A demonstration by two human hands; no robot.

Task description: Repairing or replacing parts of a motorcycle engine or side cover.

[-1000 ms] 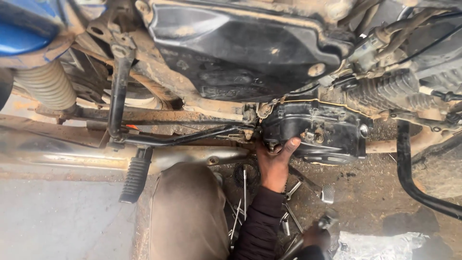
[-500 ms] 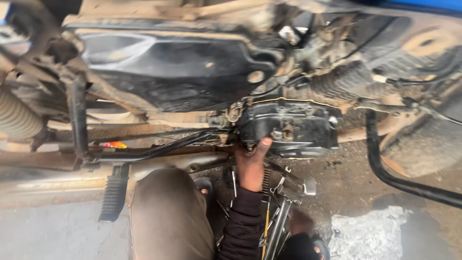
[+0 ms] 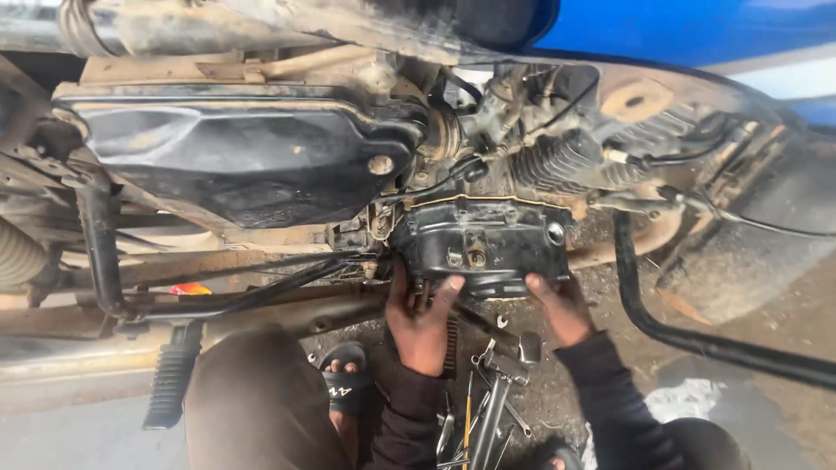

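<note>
Motorcycle lying tipped on its side, underside facing up twd the camera, which is why the engine's lower cover is reachable from above. Both hands are on the black engine side cover [image 3: 483, 244], center of frame, just right of the big black plastic panel [image 3: 244, 161].

Left hand [image 3: 424, 324]: palm under the cover's near-left edge, fingers curled up against it, thumb pressed on the lower face, cupping rather than clenched. Right hand [image 3: 557, 306]: fingers spread on the near-right corner, touching but not wrapped round anything. W/ 2 hands at opposite corners the cover looks braced evenly, prob so it sits square against its gasket line; can't tell if it's loose or bolted.

Around: 2 bolt heads show on the cover's front face, 1 round plug at its right end. Ribbed rubber boot [image 3: 557, 161] and cables sit just far of the cover. Kick-lever tube [image 3: 662, 322] curves right of the right hand, close enough to crowd the wrist. Footpeg [image 3: 170, 383] near left. Pile of spanners and tools [image 3: 488, 409] lies on the dirt btwn the forearms, near side. Sandalled foot [image 3: 344, 383] beside left arm.
</note>
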